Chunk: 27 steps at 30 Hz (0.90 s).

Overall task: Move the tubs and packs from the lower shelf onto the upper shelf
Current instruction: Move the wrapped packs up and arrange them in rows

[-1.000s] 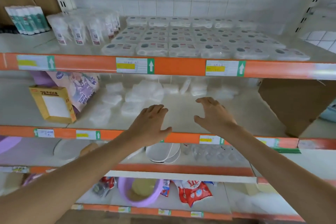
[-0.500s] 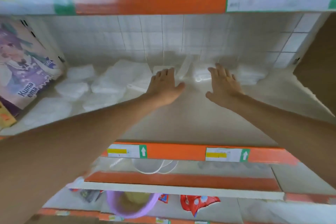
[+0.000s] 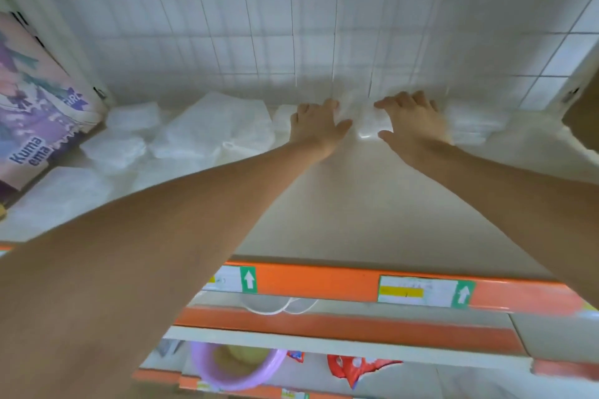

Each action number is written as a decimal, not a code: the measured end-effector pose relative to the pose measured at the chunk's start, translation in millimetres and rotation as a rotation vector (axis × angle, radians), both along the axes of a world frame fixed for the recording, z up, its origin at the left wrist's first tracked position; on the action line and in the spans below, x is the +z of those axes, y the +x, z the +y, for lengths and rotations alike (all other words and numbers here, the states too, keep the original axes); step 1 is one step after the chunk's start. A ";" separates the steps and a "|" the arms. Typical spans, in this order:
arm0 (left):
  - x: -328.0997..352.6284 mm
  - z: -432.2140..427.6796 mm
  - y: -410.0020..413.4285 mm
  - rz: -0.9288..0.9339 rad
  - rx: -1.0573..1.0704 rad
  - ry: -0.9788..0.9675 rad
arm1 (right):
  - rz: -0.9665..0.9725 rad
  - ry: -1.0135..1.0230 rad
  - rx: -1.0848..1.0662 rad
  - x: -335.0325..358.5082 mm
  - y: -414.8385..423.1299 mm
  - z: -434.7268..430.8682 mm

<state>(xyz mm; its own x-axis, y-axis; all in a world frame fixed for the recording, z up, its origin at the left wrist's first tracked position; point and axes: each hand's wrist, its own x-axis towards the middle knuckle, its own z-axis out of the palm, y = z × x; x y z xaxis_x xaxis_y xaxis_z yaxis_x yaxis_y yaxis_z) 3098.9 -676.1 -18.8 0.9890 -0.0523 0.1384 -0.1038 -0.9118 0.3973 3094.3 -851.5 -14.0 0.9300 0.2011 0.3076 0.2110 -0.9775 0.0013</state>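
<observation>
Nearest, beneath both forearms, runs the orange rail [image 3: 324,285] of the lower shelf [image 3: 372,204], carrying price labels [image 3: 424,291] with green arrows. Under it, on lower levels, sit a lilac basin [image 3: 233,369] and a red pack [image 3: 353,369]. Both arms reach over bare shelf board to its back. The left hand [image 3: 316,126] lies palm down, fingers spread and bent at the tips over white wrapping; whether it grips cannot be told through the blur. The right hand [image 3: 411,121] curls round the white pack [image 3: 368,121] that lies between the two hands, thumb in front of it and fingers over its back. More white packs [image 3: 210,126] lie heaped left of the left hand, and another [image 3: 470,123] sits just right of the right hand. Far left of the hands stands a purple printed bag [image 3: 35,107]; far right, a cardboard box [image 3: 583,113]. Behind the fingertips rises the tiled wall [image 3: 291,26].
</observation>
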 end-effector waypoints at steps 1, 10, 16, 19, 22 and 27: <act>-2.1 4.8 -4.3 -0.015 -0.043 -0.013 | -0.020 0.017 0.006 1.5 -1.9 -2.6; -8.6 55.8 -61.7 0.035 -0.250 -0.050 | -0.119 0.114 0.161 -3.4 -54.0 -20.3; 5.7 94.5 -104.8 0.180 -0.261 -0.088 | -0.139 -0.031 0.320 -11.3 -98.0 -9.5; 9.6 108.0 -122.1 0.249 -0.273 -0.083 | -0.070 0.044 0.366 -12.2 -117.0 -1.5; 12.4 110.0 -132.7 0.271 -0.259 -0.056 | 0.003 0.111 0.350 -17.2 -125.9 2.0; 8.5 103.9 -132.0 0.260 -0.214 -0.083 | 0.259 0.280 0.292 -11.5 -124.0 6.6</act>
